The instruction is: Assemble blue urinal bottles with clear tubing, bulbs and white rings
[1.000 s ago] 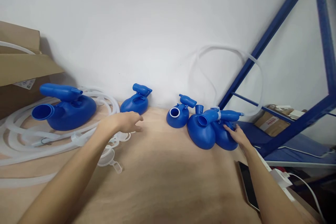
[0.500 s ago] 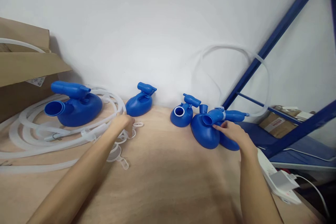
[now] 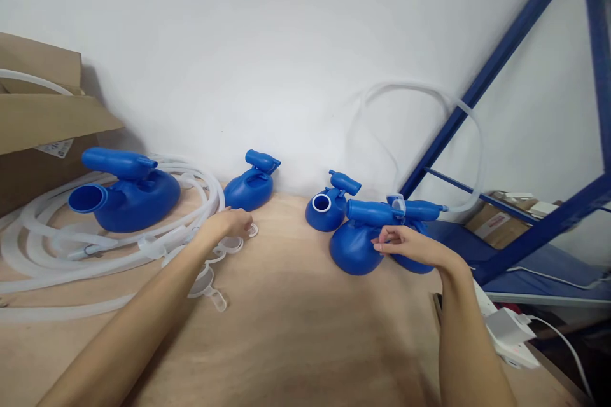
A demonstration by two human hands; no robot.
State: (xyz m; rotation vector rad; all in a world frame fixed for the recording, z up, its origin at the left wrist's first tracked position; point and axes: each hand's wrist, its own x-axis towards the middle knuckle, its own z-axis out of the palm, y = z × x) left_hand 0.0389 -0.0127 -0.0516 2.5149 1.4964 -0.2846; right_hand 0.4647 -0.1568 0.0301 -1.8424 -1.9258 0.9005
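Head view: I see the left hand (image 3: 233,222) at a white ring (image 3: 256,229) on the table (image 3: 305,324); whether its fingers pinch it, I cannot tell. The right hand (image 3: 403,245) curls its fingers beside a blue bottle (image 3: 353,254) (contact uncertain), which stands right of a white-rimmed bottle (image 3: 326,222).

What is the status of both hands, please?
Left hand beside clear plastic caps. Right hand, fingers curled, at front blue bottle. Second blue bottle partly behind that hand.
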